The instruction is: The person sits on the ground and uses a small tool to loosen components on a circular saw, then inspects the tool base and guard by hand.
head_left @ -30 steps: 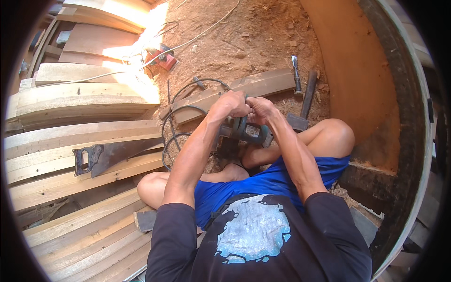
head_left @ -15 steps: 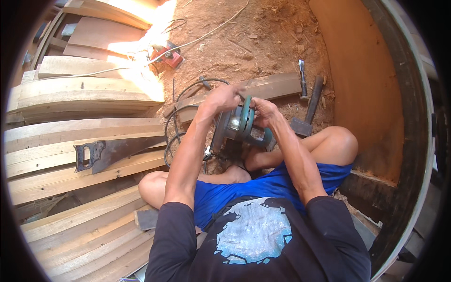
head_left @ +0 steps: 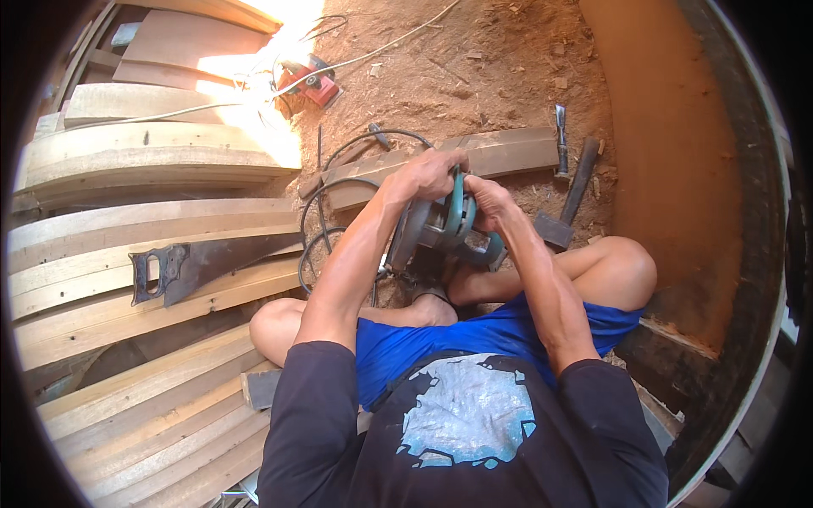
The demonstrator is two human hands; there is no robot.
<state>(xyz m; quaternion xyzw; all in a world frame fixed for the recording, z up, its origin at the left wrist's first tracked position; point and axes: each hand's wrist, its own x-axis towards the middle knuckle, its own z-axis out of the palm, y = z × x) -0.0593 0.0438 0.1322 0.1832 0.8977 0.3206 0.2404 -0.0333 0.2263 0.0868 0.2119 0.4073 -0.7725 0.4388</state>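
A teal and grey corded power tool (head_left: 458, 212) with a flat plate along its left side stands tilted between my shins; its exact kind is hard to make out. Bent over its far end is my left hand (head_left: 434, 173), with the fingers curled and their tips partly hidden. My right hand (head_left: 491, 201) is closed at the tool's right side, close beside the left, its fingertips hidden behind the wrist and casing. A teal loop handle (head_left: 493, 251) points toward my right shin. The black cord (head_left: 302, 245) coils on the ground to the left.
Stacked planks (head_left: 144, 161) fill the left side, with a handsaw (head_left: 190, 269) on them. Beyond my hands lie a timber piece (head_left: 517, 151), a chisel (head_left: 561, 140) and a mallet (head_left: 555, 229). A red power tool (head_left: 318, 85) sits farther off. A brown panel (head_left: 677, 169) stands right.
My left hand's fingers, extended and blurred before, now curl down over the tool's far end. The tool has tilted slightly, and the whole view has shifted a little.
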